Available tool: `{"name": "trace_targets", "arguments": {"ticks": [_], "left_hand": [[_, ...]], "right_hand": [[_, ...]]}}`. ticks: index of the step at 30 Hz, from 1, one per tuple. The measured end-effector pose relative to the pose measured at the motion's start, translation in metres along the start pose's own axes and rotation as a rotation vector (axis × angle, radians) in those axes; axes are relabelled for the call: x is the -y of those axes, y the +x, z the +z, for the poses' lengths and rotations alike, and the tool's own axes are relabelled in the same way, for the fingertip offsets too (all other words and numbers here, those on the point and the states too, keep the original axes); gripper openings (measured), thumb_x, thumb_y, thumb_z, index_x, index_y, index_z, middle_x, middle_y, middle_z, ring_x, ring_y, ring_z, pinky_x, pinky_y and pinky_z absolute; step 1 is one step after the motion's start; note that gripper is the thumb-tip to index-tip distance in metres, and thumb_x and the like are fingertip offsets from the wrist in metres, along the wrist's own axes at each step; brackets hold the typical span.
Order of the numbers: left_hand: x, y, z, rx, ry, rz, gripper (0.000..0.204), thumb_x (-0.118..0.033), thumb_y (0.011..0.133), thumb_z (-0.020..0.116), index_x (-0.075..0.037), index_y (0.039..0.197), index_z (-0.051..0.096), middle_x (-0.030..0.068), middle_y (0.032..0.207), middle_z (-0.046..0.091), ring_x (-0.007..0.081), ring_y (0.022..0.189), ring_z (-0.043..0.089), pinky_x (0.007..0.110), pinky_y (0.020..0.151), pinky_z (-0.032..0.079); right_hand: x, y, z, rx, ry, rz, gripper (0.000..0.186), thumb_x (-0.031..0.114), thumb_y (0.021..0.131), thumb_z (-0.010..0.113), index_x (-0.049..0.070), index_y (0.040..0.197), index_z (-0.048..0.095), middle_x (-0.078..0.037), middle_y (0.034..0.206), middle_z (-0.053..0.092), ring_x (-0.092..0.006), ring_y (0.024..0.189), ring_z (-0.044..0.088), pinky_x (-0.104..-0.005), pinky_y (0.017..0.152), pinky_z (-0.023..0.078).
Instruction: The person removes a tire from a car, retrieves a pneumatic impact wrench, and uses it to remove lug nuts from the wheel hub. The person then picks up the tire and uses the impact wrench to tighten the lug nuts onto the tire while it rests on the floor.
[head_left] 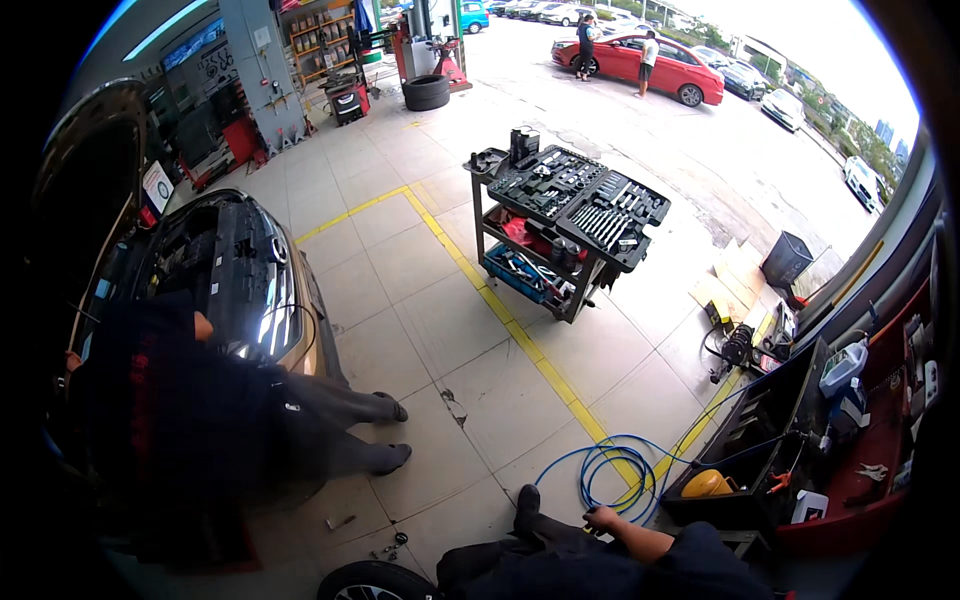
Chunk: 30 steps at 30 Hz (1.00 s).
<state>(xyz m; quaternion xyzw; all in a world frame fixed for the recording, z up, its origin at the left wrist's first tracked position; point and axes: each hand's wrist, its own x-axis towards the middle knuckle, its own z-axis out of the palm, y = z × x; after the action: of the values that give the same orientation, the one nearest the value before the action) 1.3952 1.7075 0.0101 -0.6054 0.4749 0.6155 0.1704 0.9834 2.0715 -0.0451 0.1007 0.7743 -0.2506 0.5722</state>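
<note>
At the lower edge my right hand (pixel 601 518) hangs beside my dark-clothed leg, its fingers closed round a small dark object with a yellowish part that I cannot make out. Coils of blue hose (pixel 590 478) lie on the floor close by that hand. Whether the hose joins what I hold is hidden. My left hand is out of the picture. One dark shoe (pixel 527 505) of mine shows on the tiles. Below it to the left stands a wheel with a tyre (pixel 350 580), partly cut off. Small metal parts (pixel 392 546) lie near the wheel.
A co-worker in dark clothing (pixel 190 400) leans over a car (pixel 300 300) with its hood raised. A tool cart (pixel 575 295) carries open socket sets. To the right stand a red-and-black workbench (pixel 850 520), a strut (pixel 738 345) and a grey bin (pixel 787 260). Yellow lines (pixel 520 340) mark the floor.
</note>
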Motion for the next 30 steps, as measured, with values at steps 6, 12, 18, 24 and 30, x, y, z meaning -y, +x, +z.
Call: {"name": "trace_targets", "arguments": {"ticks": [6,12,18,24,30], "left_hand": [[-0.259,0.086,0.032,-0.009,-0.015,0.467,0.031,-0.030,0.106,0.047,-0.006,0.120,0.060,0.0108,0.095,0.070,0.0223,0.081,0.070,0.036,0.066,0.055],[-0.472,0.162,0.107,0.225,0.143,0.521,0.031,-0.030,0.106,0.046,-0.006,0.120,0.059,0.0114,0.094,0.070,0.0234,0.079,0.070,0.037,0.063,0.055],[-0.527,0.272,0.132,0.442,0.854,-0.151,0.035,-0.029,0.102,0.048,-0.003,0.124,0.056,0.0172,0.098,0.070,0.0313,0.080,0.071,0.045,0.069,0.058],[-0.659,0.282,0.242,0.428,1.241,-0.017,0.039,-0.031,0.103,0.047,-0.002,0.128,0.054,0.0177,0.103,0.070,0.0320,0.085,0.070,0.046,0.073,0.058],[-0.772,0.320,0.414,0.477,1.263,0.284,0.043,-0.033,0.103,0.047,-0.002,0.133,0.052,0.0183,0.109,0.070,0.0327,0.091,0.070,0.047,0.077,0.058]], "right_hand": [[0.071,-0.008,-0.078,-0.138,0.380,-0.174,0.040,0.028,0.098,0.059,0.001,0.127,0.062,-0.014,0.098,0.075,-0.0214,0.075,0.073,-0.0352,0.062,0.059],[0.008,0.011,-0.075,-0.325,0.737,0.044,0.040,0.027,0.096,0.059,0.001,0.125,0.064,-0.014,0.094,0.075,-0.0212,0.073,0.073,-0.0352,0.061,0.059],[-0.022,-0.031,0.019,-0.535,1.206,0.391,0.027,0.023,0.096,0.060,0.002,0.110,0.068,-0.011,0.084,0.073,-0.0220,0.061,0.069,-0.0365,0.050,0.055],[0.063,-0.050,0.104,-0.480,1.460,0.485,0.037,0.031,0.097,0.060,0.004,0.120,0.068,-0.015,0.100,0.074,-0.0266,0.075,0.072,-0.0402,0.062,0.060],[0.057,0.026,0.038,-0.354,1.489,0.337,0.042,0.041,0.100,0.058,0.005,0.120,0.067,-0.015,0.101,0.072,-0.0269,0.081,0.071,-0.0428,0.070,0.058]]}}
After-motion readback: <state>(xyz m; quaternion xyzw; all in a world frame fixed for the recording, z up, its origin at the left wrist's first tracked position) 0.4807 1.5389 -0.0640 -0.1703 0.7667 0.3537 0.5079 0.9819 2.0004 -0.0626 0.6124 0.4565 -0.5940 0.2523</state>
